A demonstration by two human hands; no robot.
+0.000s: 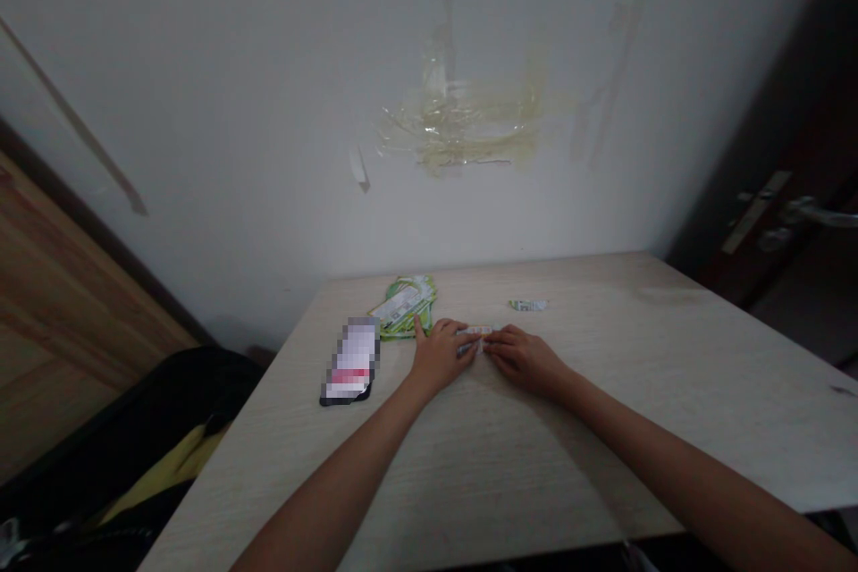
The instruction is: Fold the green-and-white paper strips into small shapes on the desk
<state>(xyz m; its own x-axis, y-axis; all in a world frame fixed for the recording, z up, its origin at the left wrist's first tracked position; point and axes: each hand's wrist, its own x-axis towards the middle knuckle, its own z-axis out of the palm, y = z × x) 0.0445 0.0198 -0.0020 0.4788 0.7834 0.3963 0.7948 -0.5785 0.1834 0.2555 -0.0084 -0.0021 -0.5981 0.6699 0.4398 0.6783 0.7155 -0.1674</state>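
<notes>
Between my hands a small strip of printed paper (480,331) lies at the tabletop, its lower part covered by my fingers. My left hand (442,354) has its fingertips closed on the strip's left side, while one finger sticks out towards a pile of green-and-white printed paper pieces (407,299). From the right, my right hand (526,356) bunches its fingers on the other end of the strip. The fingertips of both hands almost meet. Farther back and to the right is a loose printed scrap (528,306).
A phone (349,362) with a blurred-out screen rests left of my left hand. The pale wooden table (636,357) meets a wall (268,107) bearing old tape. Dark and yellow cloth (167,469) is at the lower left; a door handle (821,213) shows at right.
</notes>
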